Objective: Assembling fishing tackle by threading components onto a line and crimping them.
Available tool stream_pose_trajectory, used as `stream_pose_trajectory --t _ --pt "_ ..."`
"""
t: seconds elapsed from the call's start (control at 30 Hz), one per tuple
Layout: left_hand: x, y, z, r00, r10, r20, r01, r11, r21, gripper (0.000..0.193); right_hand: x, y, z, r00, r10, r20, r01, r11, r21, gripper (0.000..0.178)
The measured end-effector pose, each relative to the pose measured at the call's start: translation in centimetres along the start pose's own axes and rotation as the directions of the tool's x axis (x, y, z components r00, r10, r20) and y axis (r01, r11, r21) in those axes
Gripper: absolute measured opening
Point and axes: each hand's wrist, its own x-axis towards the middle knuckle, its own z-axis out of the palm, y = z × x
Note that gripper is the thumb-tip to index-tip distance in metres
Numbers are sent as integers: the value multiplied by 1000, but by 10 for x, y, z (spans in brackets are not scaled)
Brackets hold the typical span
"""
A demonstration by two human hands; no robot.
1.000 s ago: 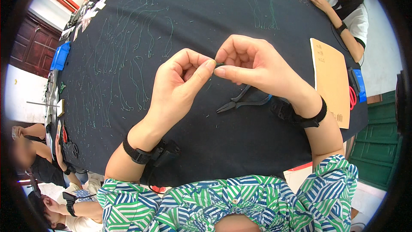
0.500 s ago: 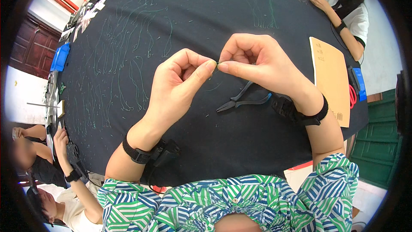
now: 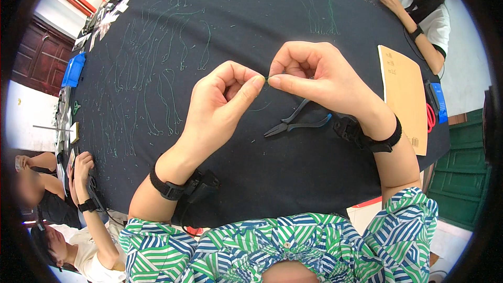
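Note:
Thumb and forefinger of my left hand [image 3: 220,97] are pinched at the middle of the table. Facing it, my right hand [image 3: 317,73] pinches in the same way, the fingertips almost meeting. Between them shows a tiny stretch of thin green thread [image 3: 266,79]; its exact form is too small to make out. A faint loose curve of it hangs below the fingertips. Black straps with small devices circle both wrists. Just below my right hand, pliers [image 3: 286,124] with dark, blue-tipped handles lie on the black cloth [image 3: 293,173], jaws apart and pointing left.
Many green threads [image 3: 170,97] lie in rows at left and far right. A tan notebook [image 3: 406,99] rests at right, near red-handled scissors [image 3: 430,119]. Blue trays [image 3: 74,69] stand along the left edge. Co-workers' hands [image 3: 84,165] are at the left and far edges.
Both my hands have shifted very slightly, keeping their pinch. At lower left a co-worker's hand has moved a little right and their other hand shows beside it.

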Motion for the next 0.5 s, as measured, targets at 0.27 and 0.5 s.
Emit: stream_pose_trajectory --t 0.27,0.5 --pt "0 0 -4 999 -20 45 15 993 119 14 3 3 2 997 60 51 -67 986 154 14" --pt "0 2 -4 999 -20 26 17 996 82 13 2 6 0 1000 -8 18 6 993 120 13"
